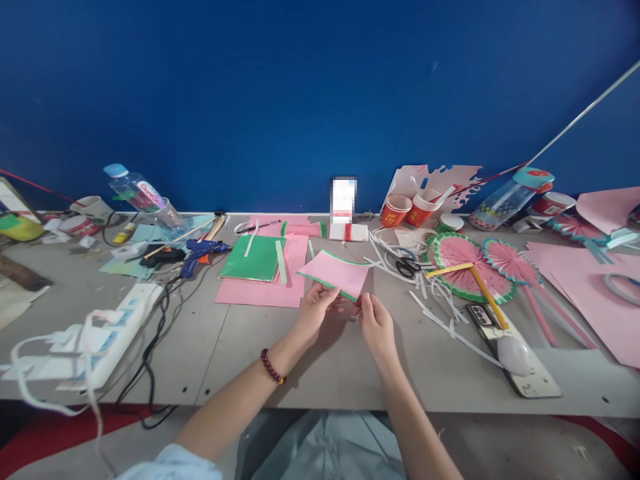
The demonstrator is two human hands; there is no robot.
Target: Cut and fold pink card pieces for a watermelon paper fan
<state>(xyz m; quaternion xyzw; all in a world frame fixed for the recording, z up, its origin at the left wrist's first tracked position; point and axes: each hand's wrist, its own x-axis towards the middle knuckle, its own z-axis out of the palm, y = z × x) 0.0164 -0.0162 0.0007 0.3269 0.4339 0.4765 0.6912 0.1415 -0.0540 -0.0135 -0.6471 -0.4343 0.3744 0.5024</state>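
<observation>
Both of my hands hold a pink sheet of paper with green edging [336, 272] just above the grey table [240, 347]. My left hand [314, 312] pinches its near edge on the left, fingers closed on the paper. My right hand [376, 325] pinches the near right corner the same way. The sheet tilts up and away from me. A red bead bracelet [271, 367] sits on my left wrist.
Green paper [253, 259] on pink sheets [265, 283] lies left of my hands. A blue glue gun [203, 252], power strip [107, 333], scissors [407, 265], paper strips, watermelon paper fans [463, 263], a phone [515, 350], red cups [407, 210] and bottles crowd the table.
</observation>
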